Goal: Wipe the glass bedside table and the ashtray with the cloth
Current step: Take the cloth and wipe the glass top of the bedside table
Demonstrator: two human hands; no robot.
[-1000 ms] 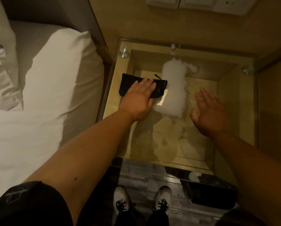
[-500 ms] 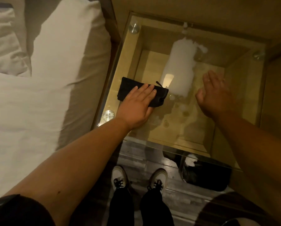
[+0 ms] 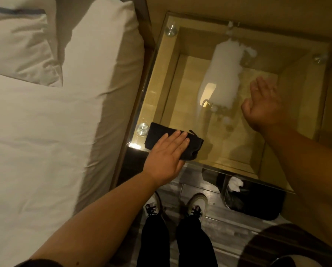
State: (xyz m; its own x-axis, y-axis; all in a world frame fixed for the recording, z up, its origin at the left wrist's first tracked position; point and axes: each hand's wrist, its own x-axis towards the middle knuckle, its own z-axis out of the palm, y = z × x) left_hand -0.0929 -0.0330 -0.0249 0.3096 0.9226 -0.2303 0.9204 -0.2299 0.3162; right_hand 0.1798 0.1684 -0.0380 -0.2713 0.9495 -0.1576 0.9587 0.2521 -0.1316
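The glass bedside table (image 3: pixel 157 81) fills the upper right, its clear top over a wooden frame with round metal studs at the corners. A black cloth (image 3: pixel 161 135) lies flat on the glass at the near left corner. My left hand (image 3: pixel 167 157) presses flat on the cloth, fingers stretched out together. My right hand (image 3: pixel 263 106) rests flat and spread on the glass near the right side, holding nothing. A bright white reflection shows in the middle of the glass. No ashtray is in view.
A bed with white sheets (image 3: pixel 45 151) and a pillow (image 3: pixel 20 41) lies along the left, close to the table. A dark waste bin (image 3: pixel 257 199) with white paper stands on the floor under the table's near edge. My shoes (image 3: pixel 196 205) are on the wooden floor.
My left hand has slid the cloth along the left side toward me, from the far left part to the near left corner. My right hand has stayed flat on the glass.
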